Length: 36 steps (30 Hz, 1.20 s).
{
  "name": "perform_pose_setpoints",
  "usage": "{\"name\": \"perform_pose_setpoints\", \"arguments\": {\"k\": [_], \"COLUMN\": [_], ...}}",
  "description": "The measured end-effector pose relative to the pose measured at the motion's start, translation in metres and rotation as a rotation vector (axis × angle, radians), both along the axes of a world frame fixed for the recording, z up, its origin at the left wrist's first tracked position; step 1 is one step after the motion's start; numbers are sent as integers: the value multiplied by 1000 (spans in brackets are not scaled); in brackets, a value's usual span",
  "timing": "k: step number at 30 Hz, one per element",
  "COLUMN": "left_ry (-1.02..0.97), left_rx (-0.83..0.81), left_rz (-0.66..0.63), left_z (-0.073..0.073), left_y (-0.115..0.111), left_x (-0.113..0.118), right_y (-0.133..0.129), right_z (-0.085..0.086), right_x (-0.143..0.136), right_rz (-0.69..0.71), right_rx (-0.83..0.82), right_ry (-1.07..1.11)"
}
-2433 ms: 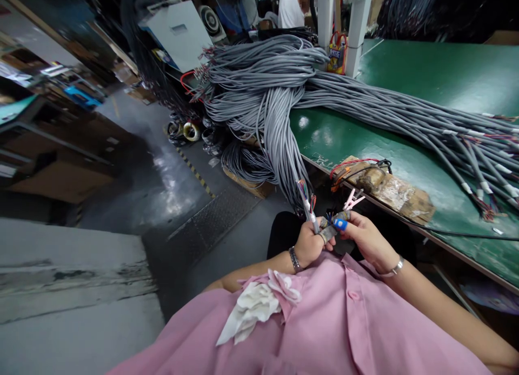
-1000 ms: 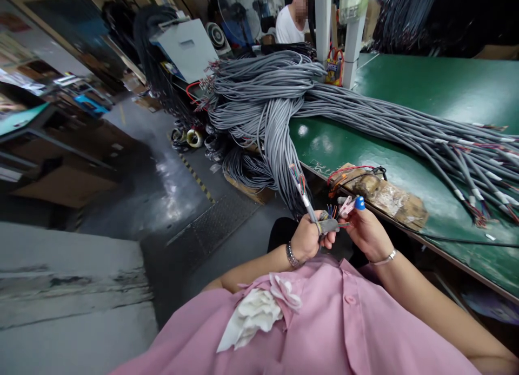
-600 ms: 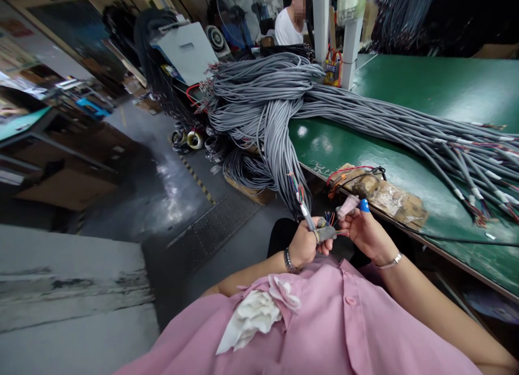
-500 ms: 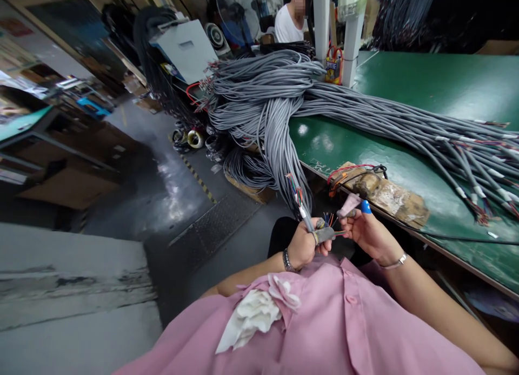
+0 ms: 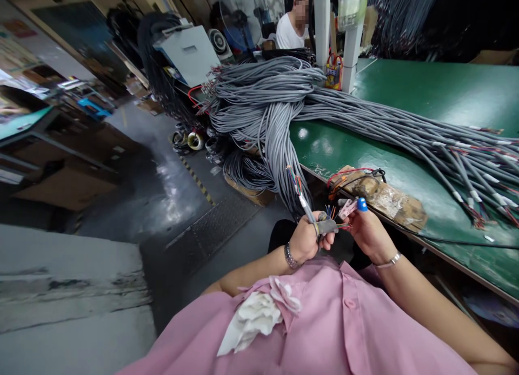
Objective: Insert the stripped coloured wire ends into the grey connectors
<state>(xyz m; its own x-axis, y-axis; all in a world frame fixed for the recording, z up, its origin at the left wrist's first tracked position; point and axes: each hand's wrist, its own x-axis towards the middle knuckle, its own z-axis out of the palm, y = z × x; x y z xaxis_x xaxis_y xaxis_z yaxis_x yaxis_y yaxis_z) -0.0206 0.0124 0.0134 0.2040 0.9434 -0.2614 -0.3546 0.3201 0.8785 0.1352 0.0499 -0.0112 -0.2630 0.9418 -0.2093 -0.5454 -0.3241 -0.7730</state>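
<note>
In the head view my left hand (image 5: pixel 305 241) is closed around a grey cable (image 5: pixel 308 214), whose far end fans out in coloured wires (image 5: pixel 295 181). A grey-wrapped finger of that hand lies across the cable. Thin blue and orange wires (image 5: pixel 330 210) stick up between my hands. My right hand (image 5: pixel 371 233), with a blue cover (image 5: pixel 362 204) on one fingertip, is closed on a small pink clip-like tool (image 5: pixel 347 208). Red and green wire ends (image 5: pixel 344 225) reach from the left hand to the right fingers, which partly hide them.
Grey cable bundles (image 5: pixel 279 110) drape over the green table (image 5: pixel 409 77) and hang off its edge. A taped wooden block (image 5: pixel 399 204) with red and black leads lies at the near edge. Behind sits a person (image 5: pixel 288 31) in white. A pale box (image 5: pixel 188 53) stands back left.
My right hand and the pink tool have turned slightly, the blue-covered fingertip shifting left and pressing down by the tool. The left hand keeps the cable. The whole view has shifted slightly.
</note>
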Motion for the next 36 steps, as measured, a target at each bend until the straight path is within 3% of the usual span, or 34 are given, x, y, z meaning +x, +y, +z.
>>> {"name": "perform_pose_setpoints", "arguments": {"k": [8,15,19,22,29,33,36], "left_ry": [47,50,106,183,287,324,315], "left_rx": [-22,-5,-3,0,45,-17,-8], "left_rz": [-32,-14,-26,-52,-210,-292,-202], "left_z": [-7,-17,-21,-20,-28,-35,-33], "left_y": [3,-8,-17,-21,-22,-20,-18], "left_x": [7,-1,-8,-11,-8,-9,-11], "right_y": [2,-2,-5,-8,-16,-24,-29], "right_z": [2,-2,-8,-5,20,25,19], "right_x": [-4,10,23,25,11,10,16], "right_rz": [-72,141,342,466,530,372,214], "right_rx": [-60,-141,-137,-38,302,680,739], "right_ry": [31,124,49,-121,-500,-822,-886]}}
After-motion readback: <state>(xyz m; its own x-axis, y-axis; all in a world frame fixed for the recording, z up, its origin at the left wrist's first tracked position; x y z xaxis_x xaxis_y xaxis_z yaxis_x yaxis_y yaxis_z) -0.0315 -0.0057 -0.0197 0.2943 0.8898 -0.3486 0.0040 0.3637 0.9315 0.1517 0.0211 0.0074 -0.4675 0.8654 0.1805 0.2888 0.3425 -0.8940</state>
